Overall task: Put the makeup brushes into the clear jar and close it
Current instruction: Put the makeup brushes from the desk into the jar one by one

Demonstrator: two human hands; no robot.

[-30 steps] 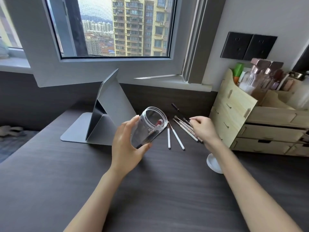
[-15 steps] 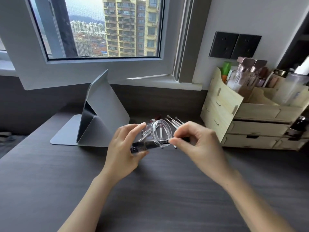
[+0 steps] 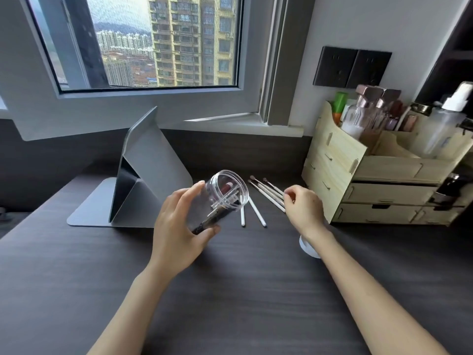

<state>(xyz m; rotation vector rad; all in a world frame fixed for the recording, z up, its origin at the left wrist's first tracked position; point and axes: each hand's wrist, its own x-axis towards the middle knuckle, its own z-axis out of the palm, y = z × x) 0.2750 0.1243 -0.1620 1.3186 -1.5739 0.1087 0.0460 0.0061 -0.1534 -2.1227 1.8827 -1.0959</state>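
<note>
Since half a second ago the right hand [image 3: 303,210] has pulled away from the mouth of the clear jar [image 3: 220,198] and now sits over the loose makeup brushes [image 3: 268,193] on the dark desk [image 3: 243,290], fingers curled loosely with thumb and forefinger near each other; whether they pinch a brush cannot be told. The left hand [image 3: 179,226] holds the jar off the desk, tilted with its open mouth pointing up and to the right, fingers wrapped round the far side and the thumb under its base. Inside the jar lie a dark-handled brush and at least one other with a reddish tip. Several white-handled brushes lie fanned out on the desk between the jar and the wooden drawer organiser [image 3: 358,180]; two lie just below the jar's rim. A white lid [image 3: 308,248] rests on the desk, partly hidden under the right wrist. A folded grey tablet stand [image 3: 143,180] stands to the left, behind the left hand.
</note>
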